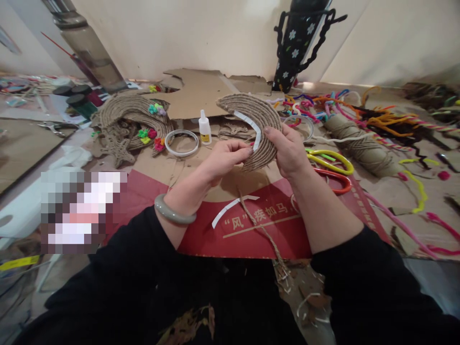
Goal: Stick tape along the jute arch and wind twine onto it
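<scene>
A crescent (271, 115) wound from brown twine is held up above the table, tilted. My right hand (287, 146) is closed on its outer right side, thumb across the face. Along the crescent's inner edge runs a white tape strip (247, 120). My left hand (228, 160) pinches at the lower end of that strip; whether the fingertips also grip the twine edge is hidden. Below, a second white strip (230, 209) and a loose length of twine (264, 230) lie on the red printed cardboard (201, 237).
A small glue bottle (204, 129) and a tape roll (182, 143) stand behind my left hand. Left of them lies a twine-covered crescent (125, 112) with flowers and a starfish (117, 146). At right are scissors (332, 161), a twine spool (361, 143) and coloured pipe cleaners (388, 117).
</scene>
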The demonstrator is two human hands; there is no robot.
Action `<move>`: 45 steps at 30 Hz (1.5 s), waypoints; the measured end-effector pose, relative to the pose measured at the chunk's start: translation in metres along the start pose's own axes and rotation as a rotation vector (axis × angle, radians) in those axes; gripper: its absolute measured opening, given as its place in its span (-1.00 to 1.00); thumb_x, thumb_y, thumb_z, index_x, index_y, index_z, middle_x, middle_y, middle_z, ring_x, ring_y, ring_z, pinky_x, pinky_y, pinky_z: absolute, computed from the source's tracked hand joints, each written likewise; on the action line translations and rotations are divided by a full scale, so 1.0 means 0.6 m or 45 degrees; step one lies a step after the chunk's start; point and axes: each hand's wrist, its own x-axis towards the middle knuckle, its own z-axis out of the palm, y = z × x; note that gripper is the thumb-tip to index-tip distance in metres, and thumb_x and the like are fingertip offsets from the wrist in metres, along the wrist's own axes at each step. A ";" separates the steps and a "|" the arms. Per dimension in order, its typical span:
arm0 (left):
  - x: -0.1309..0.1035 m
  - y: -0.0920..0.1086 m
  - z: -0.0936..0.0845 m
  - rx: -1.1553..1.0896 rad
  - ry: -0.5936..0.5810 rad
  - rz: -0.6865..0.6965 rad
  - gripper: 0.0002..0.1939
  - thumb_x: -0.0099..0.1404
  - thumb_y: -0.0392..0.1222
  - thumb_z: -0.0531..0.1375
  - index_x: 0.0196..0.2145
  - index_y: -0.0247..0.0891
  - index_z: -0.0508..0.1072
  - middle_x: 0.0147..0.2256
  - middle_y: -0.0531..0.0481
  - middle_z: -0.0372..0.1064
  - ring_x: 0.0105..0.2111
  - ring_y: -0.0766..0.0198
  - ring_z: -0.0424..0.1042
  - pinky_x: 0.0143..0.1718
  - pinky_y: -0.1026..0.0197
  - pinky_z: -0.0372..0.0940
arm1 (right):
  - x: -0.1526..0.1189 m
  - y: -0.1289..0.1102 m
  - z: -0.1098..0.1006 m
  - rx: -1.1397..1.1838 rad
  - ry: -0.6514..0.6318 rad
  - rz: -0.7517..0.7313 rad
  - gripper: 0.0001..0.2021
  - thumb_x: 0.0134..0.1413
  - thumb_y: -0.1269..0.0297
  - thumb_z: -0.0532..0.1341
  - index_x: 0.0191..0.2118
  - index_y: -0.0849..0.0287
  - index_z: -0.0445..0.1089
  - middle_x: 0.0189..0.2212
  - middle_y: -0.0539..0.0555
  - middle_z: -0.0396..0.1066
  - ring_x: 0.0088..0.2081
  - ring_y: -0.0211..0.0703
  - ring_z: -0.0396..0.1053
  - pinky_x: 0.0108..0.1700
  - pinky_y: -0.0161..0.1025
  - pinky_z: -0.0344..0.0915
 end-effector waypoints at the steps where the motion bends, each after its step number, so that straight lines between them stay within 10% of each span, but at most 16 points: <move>1: 0.000 0.000 0.000 -0.012 0.018 0.009 -0.88 0.16 -0.32 0.28 -0.52 -0.34 0.49 -0.54 0.10 0.34 -0.52 0.45 0.23 -0.41 0.31 0.11 | -0.001 -0.001 0.001 0.018 -0.013 0.011 -0.71 -0.11 0.00 0.31 -0.37 0.07 0.30 -0.45 -0.05 0.27 -0.42 -0.25 0.28 -0.33 -0.22 0.28; 45: 0.002 -0.001 -0.001 -0.024 0.037 -0.032 -0.93 0.00 -0.29 0.31 -0.52 -0.33 0.50 -0.55 0.11 0.40 -0.52 0.45 0.30 -0.37 0.31 0.18 | -0.005 -0.002 0.006 -0.013 -0.093 0.050 -0.77 -0.14 0.11 0.29 -0.40 0.12 0.33 -0.48 -0.07 0.30 -0.44 -0.30 0.19 -0.38 -0.26 0.16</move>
